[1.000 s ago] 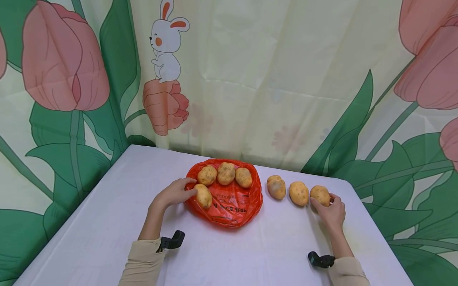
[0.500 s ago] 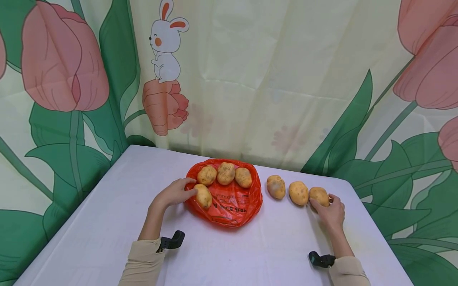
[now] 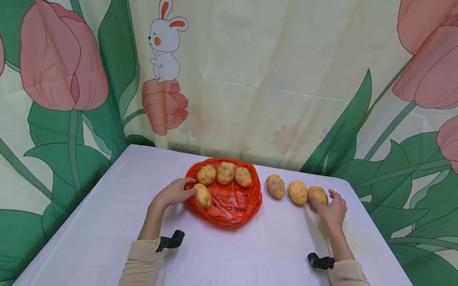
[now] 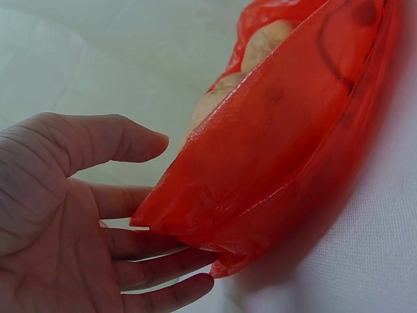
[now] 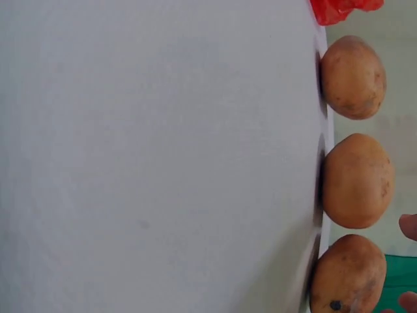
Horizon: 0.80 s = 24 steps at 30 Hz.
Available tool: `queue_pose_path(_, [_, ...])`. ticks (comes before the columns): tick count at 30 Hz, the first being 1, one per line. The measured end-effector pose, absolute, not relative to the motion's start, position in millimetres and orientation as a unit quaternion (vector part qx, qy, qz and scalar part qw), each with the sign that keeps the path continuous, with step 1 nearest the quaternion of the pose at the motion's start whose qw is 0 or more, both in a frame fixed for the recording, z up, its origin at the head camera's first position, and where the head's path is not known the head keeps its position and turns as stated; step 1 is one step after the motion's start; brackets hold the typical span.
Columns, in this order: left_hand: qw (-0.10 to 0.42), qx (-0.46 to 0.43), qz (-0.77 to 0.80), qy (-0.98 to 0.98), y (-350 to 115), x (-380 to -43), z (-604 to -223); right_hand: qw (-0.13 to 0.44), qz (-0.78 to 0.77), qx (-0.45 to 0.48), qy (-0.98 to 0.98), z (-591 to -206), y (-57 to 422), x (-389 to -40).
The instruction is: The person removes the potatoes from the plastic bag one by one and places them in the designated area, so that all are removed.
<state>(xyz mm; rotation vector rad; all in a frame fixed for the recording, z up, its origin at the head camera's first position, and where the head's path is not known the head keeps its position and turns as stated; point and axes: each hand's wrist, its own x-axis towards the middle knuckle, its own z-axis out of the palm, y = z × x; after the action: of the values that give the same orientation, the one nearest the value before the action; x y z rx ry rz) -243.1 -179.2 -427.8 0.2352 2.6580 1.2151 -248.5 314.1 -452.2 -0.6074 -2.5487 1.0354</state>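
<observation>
in the head view, the right hand (image 3: 332, 210) is hovering, fingers spread and gripping nothing, by the rightmost tan, oval potato (image 3: 319, 194); two matching potatoes (image 3: 297, 193) are sitting left of it on the white cloth-covered table (image 3: 279, 246), and four more potatoes (image 3: 203, 196) are lying in the round red plastic bag (image 3: 230, 217).

in the left wrist view, the left hand (image 4: 75, 225) is relaxing against thin, glossy, creased plastic (no pinch showing).

in the right wrist view, rounded, speckled skins are showing; light fingertips would probably be preventing rolling.

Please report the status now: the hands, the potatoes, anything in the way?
Left hand open, touching left side of red bag. Right hand open at rightmost potato, contact unclear. Four potatoes in bag, three on table. No obstacle seen.
</observation>
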Motion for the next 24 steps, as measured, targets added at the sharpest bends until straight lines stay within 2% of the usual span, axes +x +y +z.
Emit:
queue_pose_path(9, [0.104,0.077,0.417,0.9,-180,-242,-426,0.205,0.381,-0.169,-0.885,-436,289,-244])
queue_pose_path(24, [0.102,0.083,0.42,0.898,-179,-240,-424,0.237,0.434,-0.087,-0.865,-416,233,-236])
